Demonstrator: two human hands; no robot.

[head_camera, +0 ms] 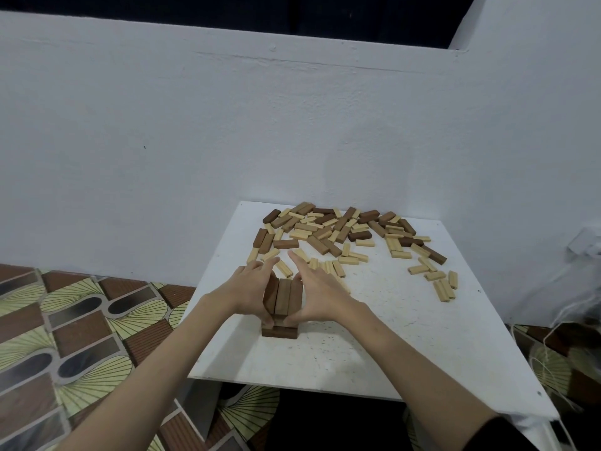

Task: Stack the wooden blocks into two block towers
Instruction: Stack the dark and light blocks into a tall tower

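Note:
A short tower of dark brown wooden blocks (282,297) stands near the front left of the white table (374,346), its top layer made of three blocks side by side. My left hand (248,286) presses flat against the tower's left side. My right hand (313,292) presses against its right side, fingers stretched forward. Both thumbs touch the tower's near face. A scattered heap of loose blocks (341,236), light and dark, covers the far half of the table.
A white wall rises directly behind the table. Patterned floor tiles (81,320) lie to the left. White cords and a wall socket (585,245) sit at the right edge. A few light blocks (442,284) lie apart on the right.

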